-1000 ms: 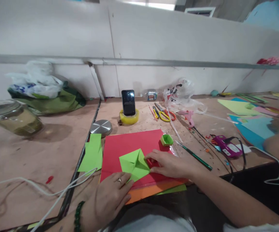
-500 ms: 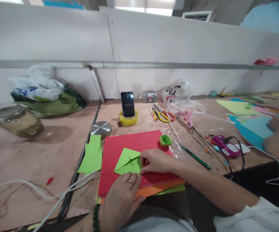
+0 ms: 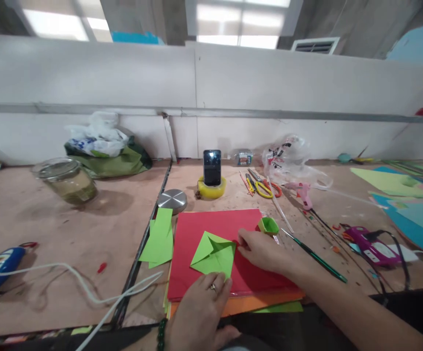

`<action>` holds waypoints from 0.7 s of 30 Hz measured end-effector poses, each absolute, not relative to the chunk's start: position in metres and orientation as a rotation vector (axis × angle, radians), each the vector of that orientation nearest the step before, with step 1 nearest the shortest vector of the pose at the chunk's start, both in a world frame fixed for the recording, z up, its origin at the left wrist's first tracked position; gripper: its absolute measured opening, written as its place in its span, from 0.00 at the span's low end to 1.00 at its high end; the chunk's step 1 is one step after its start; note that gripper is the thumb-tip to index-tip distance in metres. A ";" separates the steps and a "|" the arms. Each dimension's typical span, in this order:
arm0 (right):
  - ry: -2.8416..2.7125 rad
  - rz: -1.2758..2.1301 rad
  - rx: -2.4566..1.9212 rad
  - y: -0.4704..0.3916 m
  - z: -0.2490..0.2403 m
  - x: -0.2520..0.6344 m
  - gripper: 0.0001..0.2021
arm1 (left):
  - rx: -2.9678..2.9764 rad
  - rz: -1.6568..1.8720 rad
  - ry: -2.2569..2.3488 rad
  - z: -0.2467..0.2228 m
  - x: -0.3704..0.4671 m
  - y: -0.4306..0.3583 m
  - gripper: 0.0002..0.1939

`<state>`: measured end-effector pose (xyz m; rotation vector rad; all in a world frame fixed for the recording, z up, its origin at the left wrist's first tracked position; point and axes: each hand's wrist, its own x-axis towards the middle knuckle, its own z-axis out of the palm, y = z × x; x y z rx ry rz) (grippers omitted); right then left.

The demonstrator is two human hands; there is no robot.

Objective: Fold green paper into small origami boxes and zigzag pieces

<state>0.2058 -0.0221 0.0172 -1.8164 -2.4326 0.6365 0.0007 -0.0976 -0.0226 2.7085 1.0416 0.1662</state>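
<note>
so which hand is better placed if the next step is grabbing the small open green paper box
Right, most likely: the right hand is just beside the green box, while the left hand is farther off, its fingers at the near edge of the folded green paper.

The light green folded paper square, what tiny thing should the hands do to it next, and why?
I'd probably use the right hand to press down the upper flap of the light green folded paper square. It looks a bit lifted, with a dark gap near the middle. The left hand is at the lower edge, so it could steady the square.
</note>
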 end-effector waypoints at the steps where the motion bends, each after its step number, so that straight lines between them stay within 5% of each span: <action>1: -2.434 0.564 -1.786 -0.028 0.019 0.205 0.10 | 2.694 0.164 1.024 -0.018 -0.001 -0.097 0.38; 6: -2.651 0.507 -1.381 -0.058 0.007 0.193 0.41 | 2.589 0.311 1.187 0.007 -0.013 -0.082 0.23; 11: -2.686 0.223 -1.314 -0.070 -0.017 0.180 0.38 | 2.549 0.282 1.684 0.006 -0.023 -0.051 0.23; 15: -2.772 0.078 -1.118 -0.075 -0.016 0.182 0.27 | 2.443 0.294 1.619 -0.007 -0.026 -0.039 0.29; 21: -2.770 0.315 -1.143 -0.074 0.002 0.185 0.30 | 1.983 0.508 1.348 -0.021 -0.030 -0.029 0.37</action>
